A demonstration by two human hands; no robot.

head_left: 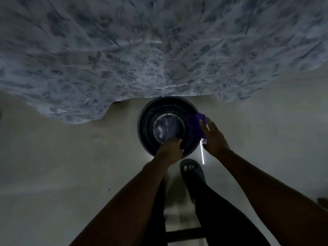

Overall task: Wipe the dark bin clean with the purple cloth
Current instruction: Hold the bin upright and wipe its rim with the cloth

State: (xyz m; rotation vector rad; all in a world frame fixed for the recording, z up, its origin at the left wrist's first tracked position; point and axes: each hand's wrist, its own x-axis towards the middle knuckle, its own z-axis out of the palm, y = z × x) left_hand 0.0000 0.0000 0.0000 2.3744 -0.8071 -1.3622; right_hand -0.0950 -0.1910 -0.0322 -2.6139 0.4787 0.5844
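Right hand (213, 135) flat on purple cloth (195, 126)

Both forearms come up bare from the bottom edge toward the dark bin (150, 119), no sleeve, watch or band showing on either, and the left hand (171, 148) and right hand (213, 137) are ungloved, with short nails just visible on the right one. Below the bin, between the two arms, the legs are in plain dark, close-fitting trousers with no marking that can be made out in the dim light. Just short of the bin's near rim sits one foot in a dark open-toed slipper (192, 170), a broad strap over it and the toes showing at the front.
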